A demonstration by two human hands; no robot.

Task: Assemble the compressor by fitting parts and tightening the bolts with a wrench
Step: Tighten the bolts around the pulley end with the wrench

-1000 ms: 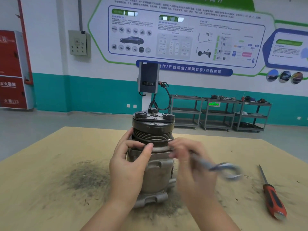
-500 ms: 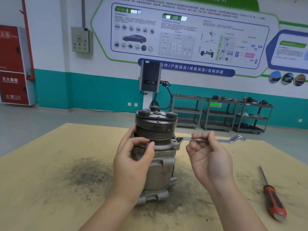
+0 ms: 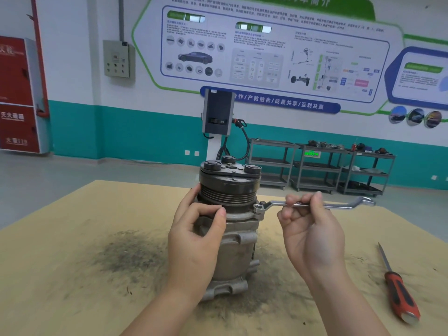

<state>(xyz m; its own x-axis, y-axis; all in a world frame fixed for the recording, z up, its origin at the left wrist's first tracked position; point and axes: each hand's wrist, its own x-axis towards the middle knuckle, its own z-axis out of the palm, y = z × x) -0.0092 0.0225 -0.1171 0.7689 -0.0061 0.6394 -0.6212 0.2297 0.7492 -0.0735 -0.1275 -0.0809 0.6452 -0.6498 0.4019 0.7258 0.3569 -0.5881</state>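
Compressor [image 3: 232, 229] upright on table [image 3: 72, 275], left hand [image 3: 196, 241] gripping its body, right hand [image 3: 312, 236] pinching wrench [image 3: 339, 204] on bolt [image 3: 259, 206]

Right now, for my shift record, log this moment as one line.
left hand grips compressor | right hand holds wrench on bolt | screwdriver idle

Wrench [image 3: 312, 204]: 1 s ago you swung it blurred, low at right of compressor [image 3: 230, 214]; now level, ring end seated on flange bolt [image 3: 259, 206]. Your right hand [image 3: 312, 236]: raised, pinching shank mid-length, palm toward you.
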